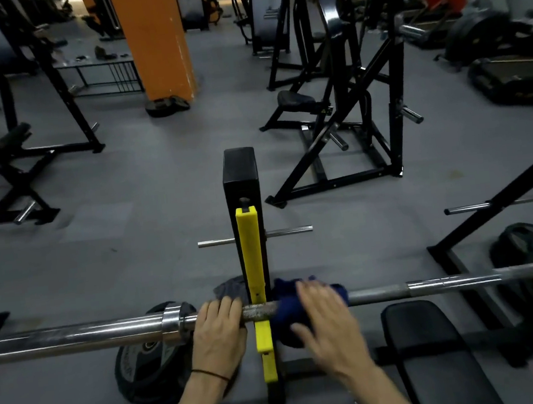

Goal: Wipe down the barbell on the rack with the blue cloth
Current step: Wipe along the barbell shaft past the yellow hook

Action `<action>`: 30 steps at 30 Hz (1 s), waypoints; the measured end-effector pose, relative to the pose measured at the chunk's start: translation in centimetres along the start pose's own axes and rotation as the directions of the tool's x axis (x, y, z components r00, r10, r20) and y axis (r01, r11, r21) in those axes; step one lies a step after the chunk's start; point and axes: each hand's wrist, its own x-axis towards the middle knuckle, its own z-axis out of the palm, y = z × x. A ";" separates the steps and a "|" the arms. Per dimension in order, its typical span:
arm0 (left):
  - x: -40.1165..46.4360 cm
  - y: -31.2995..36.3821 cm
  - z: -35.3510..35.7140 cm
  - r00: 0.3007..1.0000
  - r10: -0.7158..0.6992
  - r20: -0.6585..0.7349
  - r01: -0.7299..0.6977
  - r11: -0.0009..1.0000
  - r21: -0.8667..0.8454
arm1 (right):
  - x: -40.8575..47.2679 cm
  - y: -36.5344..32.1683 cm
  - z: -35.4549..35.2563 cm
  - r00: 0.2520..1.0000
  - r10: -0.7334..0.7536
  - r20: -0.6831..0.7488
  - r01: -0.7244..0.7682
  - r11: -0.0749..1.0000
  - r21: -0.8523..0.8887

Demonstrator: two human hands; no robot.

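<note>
A steel barbell (381,293) lies horizontally across the lower part of the view, resting on a black rack upright with a yellow hook strip (251,252). A dark blue cloth (286,317) is wrapped over the bar just right of the upright. My right hand (327,323) lies on the cloth, fingers curled over it and the bar. My left hand (219,330) grips the bare bar just left of the upright, beside the sleeve collar (172,323). A thin black band circles my left wrist.
A black padded bench (435,348) sits below the bar at the right. Weight plates lie on the floor at the left (144,370) and right (531,261). Black machine frames (346,103) and an orange pillar (158,42) stand beyond on the grey floor.
</note>
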 end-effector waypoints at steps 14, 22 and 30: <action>-0.3 0.5 -0.9 0.983 -0.018 0.180 0.027 0.999 -0.047 | -0.8 -1.1 0.2 0.919 0.391 -0.043 -0.386 0.918 0.093; -0.3 -0.2 -1.3 0.981 0.025 0.192 -0.012 0.998 -0.067 | -1.2 1.0 -0.3 0.997 0.070 0.021 -0.070 0.998 0.004; -0.2 -1.7 -1.5 0.983 0.025 0.182 -0.029 0.999 0.017 | -0.2 -4.5 1.3 0.993 -0.017 0.115 0.004 0.994 0.106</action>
